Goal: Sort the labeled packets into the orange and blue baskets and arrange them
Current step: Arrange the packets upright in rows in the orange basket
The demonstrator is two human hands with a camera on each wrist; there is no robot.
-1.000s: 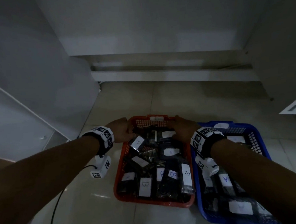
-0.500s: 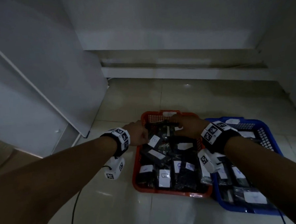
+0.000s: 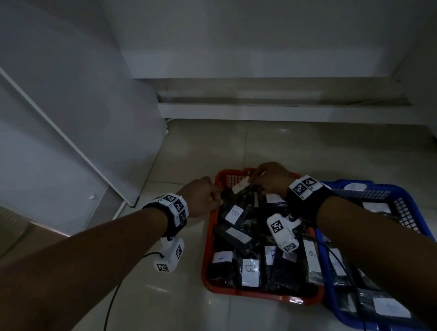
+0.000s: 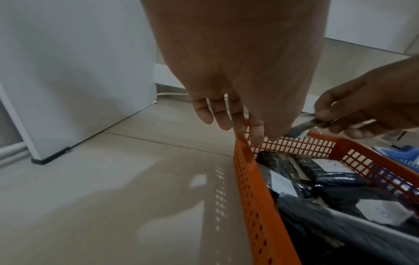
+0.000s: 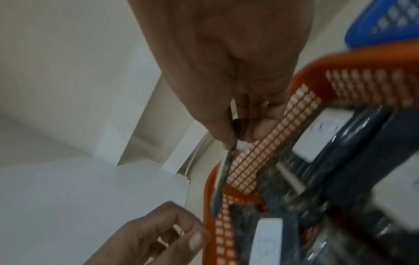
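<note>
The orange basket (image 3: 259,293) sits on the floor, full of dark packets with white labels, several marked B (image 3: 249,271). To its right, the blue basket (image 3: 414,205) holds more labeled packets (image 3: 389,307). At the orange basket's far end my right hand (image 3: 271,177) pinches a labeled packet (image 3: 240,186) by its edge, lifted above the rim (image 4: 301,126). My left hand (image 3: 204,197) is at the far left corner. Its fingers (image 4: 226,114) hang relaxed and touch the orange rim (image 4: 240,141), holding nothing.
A white cabinet panel (image 3: 58,123) stands on the left, its foot close to the orange basket's far corner. A low white ledge (image 3: 285,108) runs along the back wall. A black cable (image 3: 111,310) trails across the glossy tiled floor under my left forearm.
My right hand has taken a labeled packet by its edge and raised it at the orange basket's far end. The left hand stays at the far left corner. The view has shifted left.
</note>
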